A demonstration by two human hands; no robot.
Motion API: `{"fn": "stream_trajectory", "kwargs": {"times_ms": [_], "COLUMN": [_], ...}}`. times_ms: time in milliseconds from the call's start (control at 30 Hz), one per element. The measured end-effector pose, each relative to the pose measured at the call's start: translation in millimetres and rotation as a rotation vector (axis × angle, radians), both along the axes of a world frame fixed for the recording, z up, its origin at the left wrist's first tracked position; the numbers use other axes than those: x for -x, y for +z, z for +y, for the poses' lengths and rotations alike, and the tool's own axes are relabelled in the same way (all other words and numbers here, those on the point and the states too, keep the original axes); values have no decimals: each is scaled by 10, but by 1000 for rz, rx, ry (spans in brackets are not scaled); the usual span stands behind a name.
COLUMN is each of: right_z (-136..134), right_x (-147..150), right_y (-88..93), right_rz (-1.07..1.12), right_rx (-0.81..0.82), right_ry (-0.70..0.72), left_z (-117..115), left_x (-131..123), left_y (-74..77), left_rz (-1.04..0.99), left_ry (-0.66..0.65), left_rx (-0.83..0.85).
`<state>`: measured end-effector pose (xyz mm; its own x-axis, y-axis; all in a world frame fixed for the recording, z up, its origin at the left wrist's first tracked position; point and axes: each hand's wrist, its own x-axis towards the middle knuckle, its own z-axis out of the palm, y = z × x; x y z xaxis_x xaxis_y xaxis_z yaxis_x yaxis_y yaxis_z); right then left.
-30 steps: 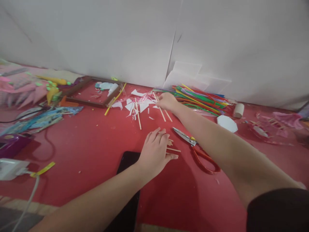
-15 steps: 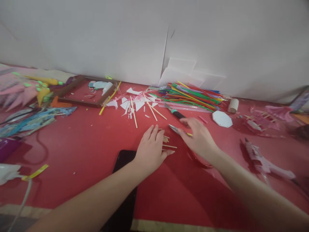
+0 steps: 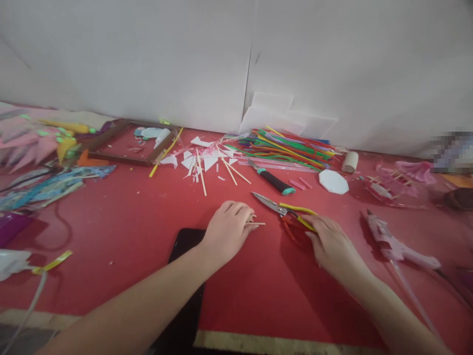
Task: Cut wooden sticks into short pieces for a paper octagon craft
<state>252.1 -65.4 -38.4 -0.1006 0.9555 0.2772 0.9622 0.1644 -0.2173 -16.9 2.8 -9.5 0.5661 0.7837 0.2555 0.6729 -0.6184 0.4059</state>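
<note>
My left hand (image 3: 228, 230) is closed over a small bunch of thin wooden sticks (image 3: 254, 224). Their ends stick out to the right between thumb and fingers; the rest is hidden under the palm. On the right, my right hand (image 3: 334, 245) grips the yellow handle of a pair of scissors (image 3: 273, 203), whose blades point up and left. A red-orange curved piece shows beneath the handles; I cannot tell whether it belongs to them. Just behind the scissors lies a utility knife (image 3: 273, 180) with a black and teal grip.
Loose sticks (image 3: 201, 172) and white paper scraps (image 3: 210, 164) lie behind the hands, near colourful pipe cleaners (image 3: 288, 148). A white octagon (image 3: 333, 182) and a pink glue gun (image 3: 397, 242) are to the right. A black phone-like slab (image 3: 186, 291) lies under my left forearm.
My left hand has closed around the sticks, which lay under spread fingers before. My right hand has moved right and nearer, onto the scissors' handle, uncovering the scissors and the knife's grip.
</note>
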Motion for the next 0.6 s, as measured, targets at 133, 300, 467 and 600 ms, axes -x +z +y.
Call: {"fn": "stream_trajectory", "kwargs": {"times_ms": [133, 300, 467, 600], "right_z": [69, 197, 322, 281], "right_x": [11, -179, -285, -455], "right_y": [16, 19, -45, 97], "right_rz": [11, -9, -31, -30], "right_rx": [-93, -167, -124, -39], "right_ry": [-41, -258, -270, -188], "left_z": [16, 8, -2, 1], "left_x": [9, 4, 10, 13], "left_y": [-39, -32, -11, -18], "left_rz": [19, 30, 37, 41], "left_ry": [-8, 0, 41, 66], "left_rx": [-6, -15, -36, -45]}}
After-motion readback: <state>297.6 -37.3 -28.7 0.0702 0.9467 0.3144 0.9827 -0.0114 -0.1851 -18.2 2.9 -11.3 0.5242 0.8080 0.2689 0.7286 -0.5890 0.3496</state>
